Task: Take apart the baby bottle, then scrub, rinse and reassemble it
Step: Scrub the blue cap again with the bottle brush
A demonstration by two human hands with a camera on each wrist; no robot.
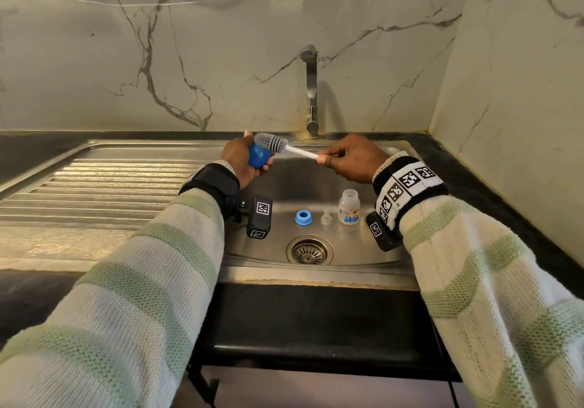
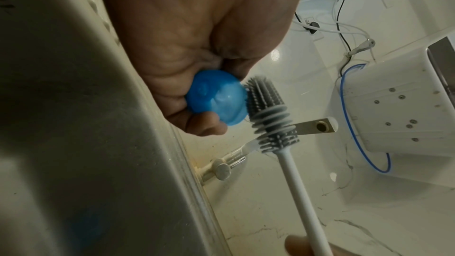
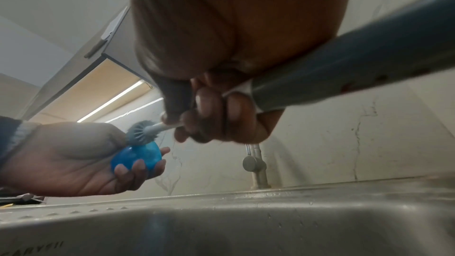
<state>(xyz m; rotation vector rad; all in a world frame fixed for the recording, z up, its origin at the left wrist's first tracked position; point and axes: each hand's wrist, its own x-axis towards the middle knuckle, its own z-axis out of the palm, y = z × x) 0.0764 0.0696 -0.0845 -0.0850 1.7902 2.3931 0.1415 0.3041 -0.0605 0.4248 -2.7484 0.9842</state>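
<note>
Blue cap (image 1: 258,155), glossy. Grey bristles on a white-handled brush (image 1: 286,147). Blue ring (image 1: 303,217) beside a clear teat (image 1: 326,217). Cream-and-green striped sleeves (image 1: 151,275). White marble wall (image 1: 221,44), grey-veined. Black worktop (image 1: 474,183), steel-grey sink (image 1: 94,183).

Blue dome cap (image 1: 258,156) gripped in left hand (image 1: 241,162); grey-bristled white-handled brush (image 1: 274,143) against it. On sink (image 1: 373,249) floor, upright: blue ring (image 1: 303,217), clear nipple (image 1: 326,217), open bottle (image 1: 349,207).
</note>
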